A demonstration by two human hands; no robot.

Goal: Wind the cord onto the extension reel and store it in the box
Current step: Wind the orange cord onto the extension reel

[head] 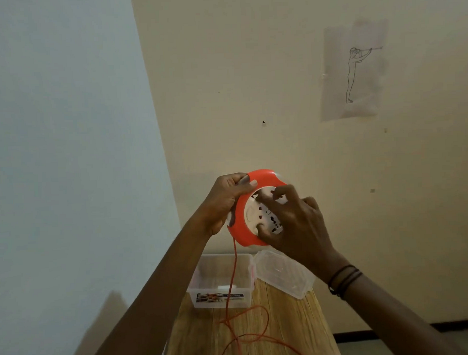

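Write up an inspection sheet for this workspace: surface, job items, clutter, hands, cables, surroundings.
Surface: wooden table, narrow, with its far end against the wall.
Job's things: orange reel held in the air above the table; clear box open at the far end; lid off, lying to the right of the box.
Clutter: nothing seen.
Hands: left hand grips the reel's rim; right hand has curled fingers on the reel's white face.
Cables: orange cord hangs from the reel, passes in front of the box and lies in loose loops on the table.
Surroundings: cream wall with a line drawing; pale blue wall at left.
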